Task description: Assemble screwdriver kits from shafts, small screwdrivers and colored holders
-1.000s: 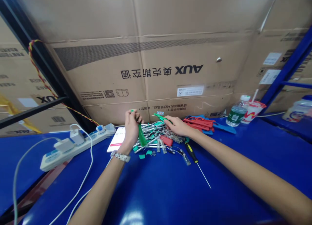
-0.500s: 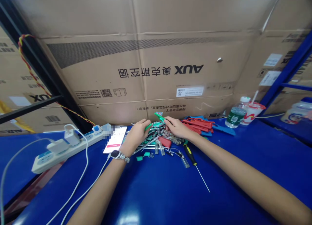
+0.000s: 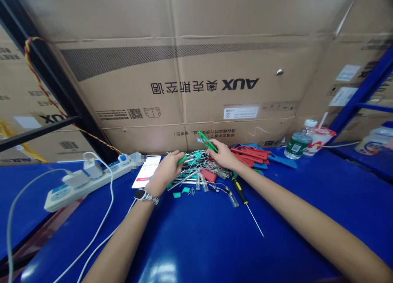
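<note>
My left hand [image 3: 168,170] is closed on a small green piece [image 3: 181,160] at the left side of a heap of parts. Over the back of the heap, my right hand [image 3: 223,155] grips a long green plastic piece [image 3: 208,142] that points up and left. Between and below the hands lies the pile of wires and metal rods [image 3: 192,172], with a red piece [image 3: 208,175] in it. Clear plastic parts [image 3: 232,199] lie at its front edge, and two small green bits [image 3: 177,195] rest on the blue table [image 3: 196,242].
A screwdriver [image 3: 240,191] lies right of the heap. Red handles [image 3: 253,155] are behind it, then a bottle [image 3: 297,142] and a cup [image 3: 319,140]. On the left are a phone [image 3: 146,172], a power strip [image 3: 82,189] and white cables. A large carton [image 3: 190,70] stands behind.
My hands have moved slightly apart. The green piece in my right hand is now raised more and shows more of its length. The view has shifted slightly.
</note>
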`<state>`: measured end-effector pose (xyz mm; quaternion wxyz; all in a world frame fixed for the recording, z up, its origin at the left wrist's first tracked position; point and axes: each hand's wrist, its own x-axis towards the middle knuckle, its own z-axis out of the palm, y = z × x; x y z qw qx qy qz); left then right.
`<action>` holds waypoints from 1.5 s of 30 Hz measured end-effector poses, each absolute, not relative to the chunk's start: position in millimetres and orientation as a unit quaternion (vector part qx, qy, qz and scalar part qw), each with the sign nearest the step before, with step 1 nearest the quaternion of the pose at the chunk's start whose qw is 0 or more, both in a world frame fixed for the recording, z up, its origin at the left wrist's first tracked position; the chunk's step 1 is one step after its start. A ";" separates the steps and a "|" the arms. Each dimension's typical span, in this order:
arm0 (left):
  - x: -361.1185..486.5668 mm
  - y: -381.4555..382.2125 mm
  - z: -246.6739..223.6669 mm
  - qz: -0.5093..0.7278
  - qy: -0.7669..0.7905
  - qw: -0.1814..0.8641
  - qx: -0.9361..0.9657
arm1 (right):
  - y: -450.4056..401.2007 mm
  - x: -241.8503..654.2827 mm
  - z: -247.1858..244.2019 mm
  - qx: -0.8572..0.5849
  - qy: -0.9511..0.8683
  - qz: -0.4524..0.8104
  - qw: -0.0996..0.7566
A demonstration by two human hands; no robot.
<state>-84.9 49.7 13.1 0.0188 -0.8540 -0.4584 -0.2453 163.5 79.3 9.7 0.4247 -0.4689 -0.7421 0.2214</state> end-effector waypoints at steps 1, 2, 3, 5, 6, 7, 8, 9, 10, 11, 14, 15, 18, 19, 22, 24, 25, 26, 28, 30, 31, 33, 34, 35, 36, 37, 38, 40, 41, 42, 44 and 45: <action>-85.9 48.9 14.0 -0.243 -0.463 0.020 -0.852 | 81.1 165.0 9.0 -0.474 -0.731 0.224 0.437; -86.4 48.3 14.8 -0.242 -0.469 0.022 -0.849 | 82.5 166.5 8.4 -0.477 -0.722 0.232 0.445; -86.7 48.0 15.5 -0.240 -0.476 0.022 -0.846 | 83.3 168.0 7.7 -0.478 -0.716 0.241 0.449; -86.7 47.9 16.5 -0.229 -0.491 0.018 -0.840 | 82.7 171.0 6.4 -0.474 -0.717 0.253 0.444; -86.8 47.7 17.0 -0.223 -0.495 0.010 -0.840 | 81.3 172.5 5.6 -0.470 -0.723 0.252 0.440; -87.1 47.2 17.8 -0.220 -0.497 0.000 -0.840 | 79.1 174.2 4.9 -0.466 -0.727 0.247 0.439; -87.7 46.1 19.1 -0.223 -0.496 -0.013 -0.839 | 76.4 176.0 4.0 -0.464 -0.730 0.242 0.440; -88.4 44.3 21.3 -0.233 -0.493 -0.025 -0.838 | 73.1 177.9 3.1 -0.460 -0.733 0.239 0.440; -88.9 41.5 24.2 -0.249 -0.492 -0.036 -0.834 | 69.5 180.0 2.1 -0.456 -0.734 0.242 0.441; -88.7 37.9 27.9 -0.269 -0.491 -0.046 -0.827 | 65.5 182.1 0.9 -0.450 -0.735 0.250 0.441; -79.0 23.6 41.2 -0.340 -0.487 -0.090 -0.799 | 50.6 186.4 -2.4 -0.425 -0.733 0.289 0.445; -71.6 18.7 45.1 -0.370 -0.481 -0.116 -0.787 | 44.5 186.5 -3.0 -0.415 -0.732 0.299 0.450; -38.1 7.7 51.4 -0.474 -0.450 -0.190 -0.733 | 22.5 182.2 -1.6 -0.393 -0.730 0.304 0.470; -24.6 5.9 51.4 -0.508 -0.448 -0.209 -0.705 | 14.4 179.6 -0.2 -0.389 -0.729 0.297 0.479; 15.4 5.8 46.9 -0.574 -0.437 -0.287 -0.631 | -8.4 172.5 3.5 -0.383 -0.740 0.271 0.481; 38.1 8.9 41.9 -0.605 -0.401 -0.330 -0.603 | -19.6 172.1 3.9 -0.380 -0.760 0.241 0.469; 47.9 10.9 39.3 -0.623 -0.390 -0.347 -0.582 | -23.6 173.8 3.4 -0.386 -0.767 0.223 0.461; 57.0 13.0 36.8 -0.641 -0.380 -0.370 -0.554 | -26.7 177.0 2.5 -0.395 -0.772 0.207 0.452; 73.2 17.4 32.5 -0.671 -0.360 -0.429 -0.485 | -30.4 186.8 0.5 -0.418 -0.776 0.178 0.437; 88.0 21.7 29.5 -0.685 -0.332 -0.491 -0.423 | -31.7 199.5 -0.7 -0.431 -0.778 0.156 0.430; 95.0 23.8 28.6 -0.688 -0.319 -0.514 -0.400 | -31.5 206.4 -0.8 -0.433 -0.779 0.145 0.429; 107.6 28.7 27.5 -0.692 -0.301 -0.539 -0.373 | -29.0 221.0 0.6 -0.438 -0.781 0.123 0.428; 112.9 31.5 27.2 -0.689 -0.297 -0.546 -0.373 | -26.4 228.8 2.2 -0.441 -0.783 0.114 0.425; 117.0 34.5 27.0 -0.679 -0.296 -0.552 -0.384 | -22.7 237.1 4.4 -0.446 -0.784 0.105 0.419; 119.7 37.7 26.8 -0.662 -0.302 -0.554 -0.405 | -18.0 245.9 7.3 -0.451 -0.787 0.096 0.409; 120.8 41.0 26.5 -0.642 -0.314 -0.550 -0.433 | -12.2 255.1 10.8 -0.459 -0.790 0.088 0.397; 120.1 44.1 26.2 -0.622 -0.333 -0.536 -0.464 | -5.6 264.4 14.8 -0.477 -0.790 0.076 0.378; 113.4 49.2 25.0 -0.596 -0.381 -0.470 -0.529 | 9.8 281.8 23.1 -0.528 -0.788 0.035 0.315; 107.6 50.7 24.2 -0.589 -0.400 -0.416 -0.566 | 18.0 289.1 26.7 -0.552 -0.785 0.016 0.279; 100.7 51.6 23.4 -0.572 -0.406 -0.355 -0.618 | 26.3 295.0 29.6 -0.568 -0.788 0.003 0.237; 85.7 51.8 21.4 -0.479 -0.371 -0.232 -0.761 | 41.8 302.1 32.0 -0.590 -0.789 -0.015 0.168; 78.7 51.4 20.4 -0.409 -0.346 -0.174 -0.826 | 48.1 303.4 31.6 -0.594 -0.792 -0.017 0.142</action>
